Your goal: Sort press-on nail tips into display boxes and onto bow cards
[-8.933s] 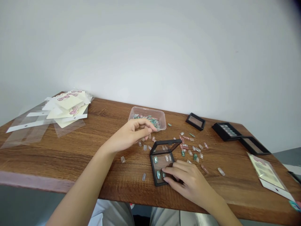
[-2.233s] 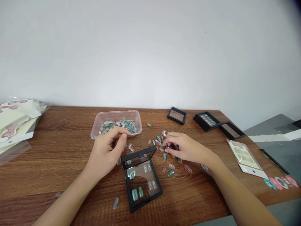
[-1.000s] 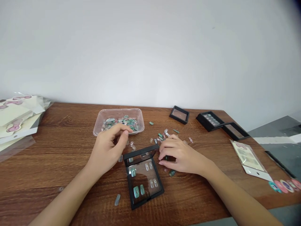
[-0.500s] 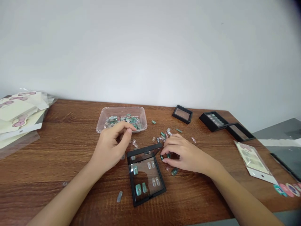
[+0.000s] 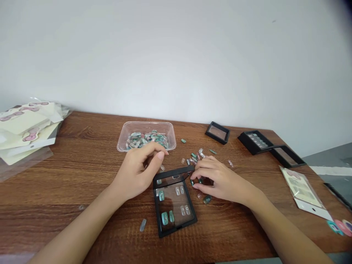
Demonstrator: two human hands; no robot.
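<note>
My right hand (image 5: 213, 178) pinches a small dark-green press-on nail (image 5: 191, 182) between thumb and fingertips, just right of the black display case (image 5: 176, 209). The case stands with its lid raised. Several green and clear press-on nails are set in rows inside it, among them a large green nail (image 5: 164, 218). My left hand (image 5: 137, 172) hovers over the case's far left corner, thumb and forefinger brought together. Whether anything tiny is between them cannot be seen. Partly hidden by my right hand lies a loose pile of nails (image 5: 194, 157).
Behind my left hand is a clear plastic tub (image 5: 123, 137) full of nails. Other black cases (image 5: 218, 132) (image 5: 255, 142) stand at the back and right. Packaged cards (image 5: 30, 128) are stacked at left; another packet (image 5: 304, 190) lies at right. One loose clear nail (image 5: 143, 224) rests near the case.
The view has shifted slightly, so things sit a little further right. My left thumb and forefinger have slid a little against each other. My right hand keeps its pinch beside the case.
</note>
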